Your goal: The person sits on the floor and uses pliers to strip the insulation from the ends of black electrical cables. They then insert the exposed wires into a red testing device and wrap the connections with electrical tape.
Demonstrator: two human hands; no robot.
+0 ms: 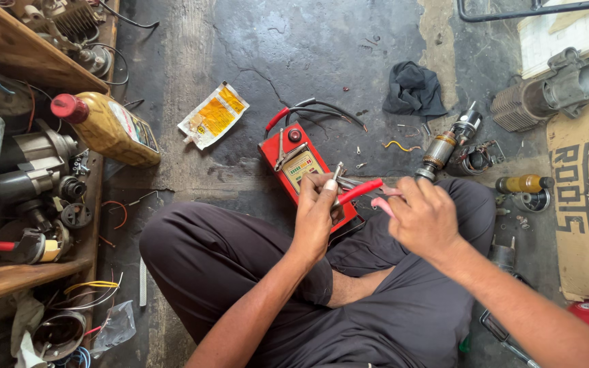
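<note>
1. Over the lap of a person seated cross-legged on a stained floor [294, 48], the left hand [315, 215] pinches a small metal part [338, 172].
2. The right hand [425, 217] is closed around red-handled pliers [361, 191], nose at the part; work mid-way.
3. A red tester [296, 163] lies just beyond.

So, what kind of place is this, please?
Probably a small motor or electrical repair workshop. A motor armature lies on the stained concrete floor, a red meter sits nearby, and the right hand holds red-handled pliers.

The pliers [366, 191] have glossy red plastic handles; the tester box [301, 167] is shiny red; the floor [308, 54] is rough, cracked concrete.
</note>
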